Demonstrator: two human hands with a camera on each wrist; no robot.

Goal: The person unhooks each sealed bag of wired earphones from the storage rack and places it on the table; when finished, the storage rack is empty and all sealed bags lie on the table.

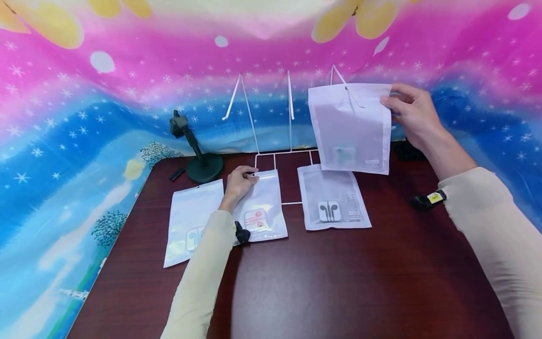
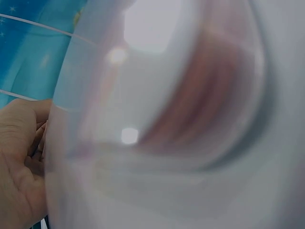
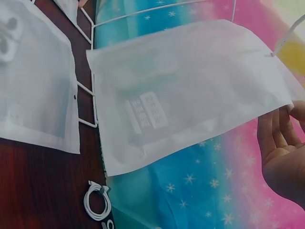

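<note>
My right hand [image 1: 415, 110] pinches the upper right corner of a white zip pouch [image 1: 351, 127]. The end of a white rack's right hook [image 1: 354, 98] passes through the pouch's top hole, and the pouch hangs tilted from it. In the right wrist view, the pouch [image 3: 190, 81] shows a small printed label. Lower left, my left hand [image 1: 239, 186] holds the top edge of another pouch [image 1: 271, 197], which has a red-tinted earphone case inside. That pouch fills the left wrist view, blurred, beside the left hand [image 2: 21, 152].
A pouch with white earphones [image 1: 313, 188] lies below the hanging one; another pouch [image 1: 182, 212] lies far left. Two other hooks [image 1: 291, 101] of the wire rack stand bare. A black stand [image 1: 205, 167] is at the back left. A coiled white cable [image 3: 86, 202] lies at the table's edge.
</note>
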